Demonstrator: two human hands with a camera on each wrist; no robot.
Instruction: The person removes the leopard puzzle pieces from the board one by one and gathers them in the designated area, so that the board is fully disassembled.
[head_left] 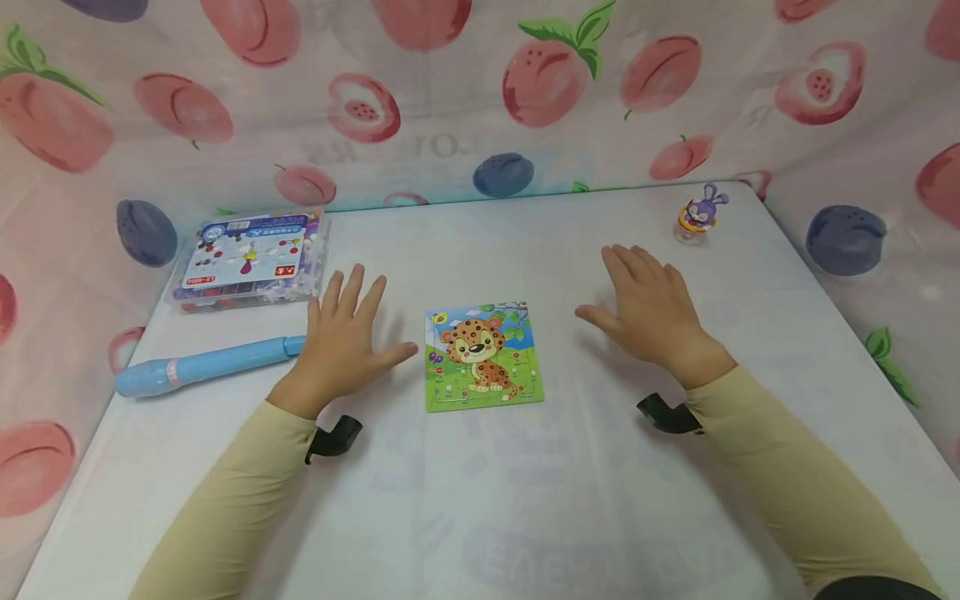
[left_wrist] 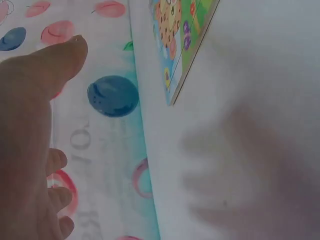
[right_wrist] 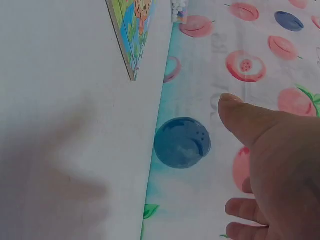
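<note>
A square leopard jigsaw puzzle (head_left: 484,357) lies flat on the white table, its pieces fitted together in a green-edged board. To its left, my left hand (head_left: 341,350) hovers with fingers spread, the thumb toward the puzzle. My right hand (head_left: 648,312) is held over the table to the right of it, fingers straight and thumb pointing inward. Neither hand holds anything. The left wrist view shows the left thumb (left_wrist: 65,62) and a puzzle corner (left_wrist: 175,75); the right wrist view has the right thumb (right_wrist: 245,117) and another corner (right_wrist: 132,50). Both hands cast shadows on the tabletop.
A clear plastic box (head_left: 247,258) with a printed label stands at the back left. In front of it lies a blue tube-shaped flashlight (head_left: 217,362), partly behind the left hand. A small purple rabbit figurine (head_left: 699,215) stands at the back right. Fruit-printed cloth surrounds the table.
</note>
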